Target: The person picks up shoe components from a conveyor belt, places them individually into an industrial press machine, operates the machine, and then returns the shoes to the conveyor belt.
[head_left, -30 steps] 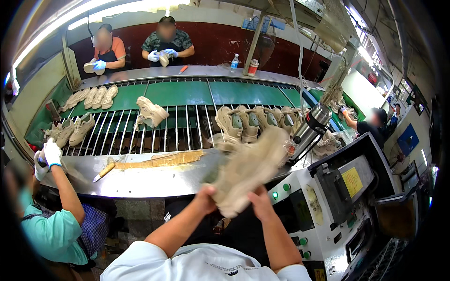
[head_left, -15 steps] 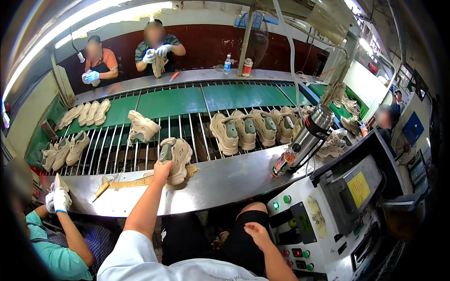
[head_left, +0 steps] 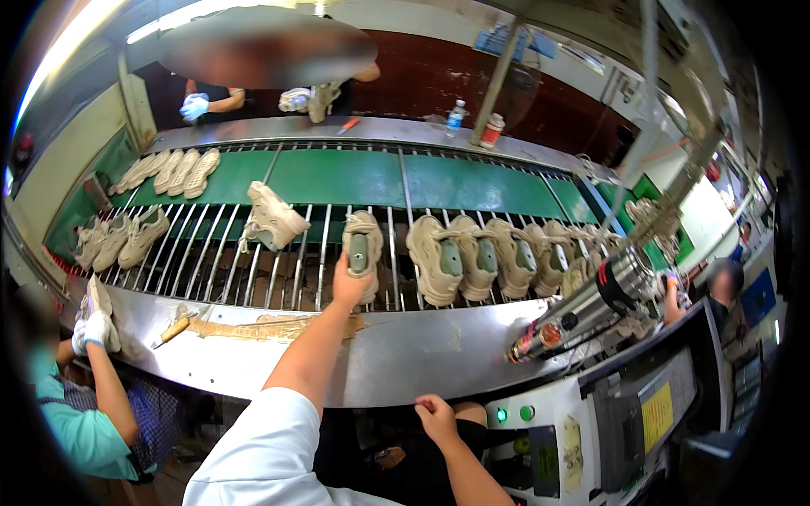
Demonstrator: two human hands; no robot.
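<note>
My left hand (head_left: pixel 348 287) is closed around the near end of a beige sneaker (head_left: pixel 371 278) that has a grey-green shoe last (head_left: pixel 359 250) in its opening. This sneaker is over the metal rollers, just left of a row of similar beige sneakers (head_left: pixel 434 266) with lasts in them. Further left, a lone sneaker (head_left: pixel 274 215) lies tilted on the rollers. Low in front of my lap, my right hand (head_left: pixel 437 422) has loosely bent fingers and holds nothing.
A metal ledge (head_left: pixel 405 354) carries a wooden-handled tool (head_left: pixel 175 329) and a steel flask (head_left: pixel 620 282). A control panel (head_left: pixel 540 396) stands at right. Soles (head_left: pixel 201 173) lie on the green belt (head_left: pixel 337 179). A co-worker's gloved hands (head_left: pixel 94 331) hold a shoe at left; others work across.
My left hand has carried the sneaker from the metal ledge away from me onto the rollers, beside the row. My right hand stays low by my lap. The view has shifted.
</note>
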